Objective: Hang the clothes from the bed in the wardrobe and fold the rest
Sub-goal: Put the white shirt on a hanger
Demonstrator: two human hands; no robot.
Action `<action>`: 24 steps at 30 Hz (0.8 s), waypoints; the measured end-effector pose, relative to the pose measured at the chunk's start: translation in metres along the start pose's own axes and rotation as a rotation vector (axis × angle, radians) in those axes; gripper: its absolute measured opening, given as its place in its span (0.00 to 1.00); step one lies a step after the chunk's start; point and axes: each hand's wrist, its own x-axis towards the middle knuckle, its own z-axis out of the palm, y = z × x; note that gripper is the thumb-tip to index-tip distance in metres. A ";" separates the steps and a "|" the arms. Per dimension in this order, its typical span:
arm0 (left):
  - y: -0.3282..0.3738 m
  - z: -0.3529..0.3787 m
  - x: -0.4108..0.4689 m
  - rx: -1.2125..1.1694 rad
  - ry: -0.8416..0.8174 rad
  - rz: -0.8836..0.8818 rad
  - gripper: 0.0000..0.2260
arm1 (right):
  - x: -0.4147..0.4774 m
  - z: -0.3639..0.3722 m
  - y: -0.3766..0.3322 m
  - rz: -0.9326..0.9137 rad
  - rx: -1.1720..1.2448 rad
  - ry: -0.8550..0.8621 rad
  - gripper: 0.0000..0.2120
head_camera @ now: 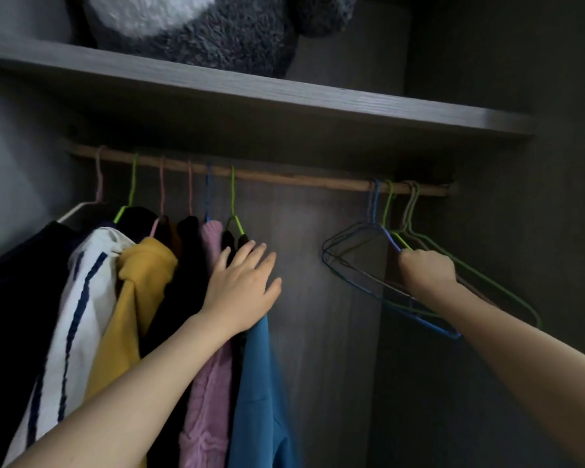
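Head view: left hand, fingers spread, holds hung fabric clothes aside; right hand clamps empty coloured wire hangers, probably to unhook one.

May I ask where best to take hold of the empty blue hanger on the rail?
Pinch the blue hanger at its neck, under the hook, from the front and below: the hook sits over the rail, and its frame overlaps the green hanger.

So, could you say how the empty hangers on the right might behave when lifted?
The hangers look like thin wire, so probably light and slightly springy. Several overlap, so they may tangle. Gripped near the neck by the right hand, they would likely swing.
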 end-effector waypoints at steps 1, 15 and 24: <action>-0.002 0.000 -0.002 0.012 0.008 -0.002 0.23 | -0.002 -0.001 0.001 -0.015 -0.018 0.024 0.14; -0.014 -0.007 -0.037 0.003 -0.014 -0.023 0.23 | -0.015 -0.033 -0.009 -0.037 0.126 0.204 0.10; 0.042 -0.007 -0.051 -0.022 0.181 0.102 0.29 | -0.073 -0.015 0.051 -0.128 -0.058 0.206 0.09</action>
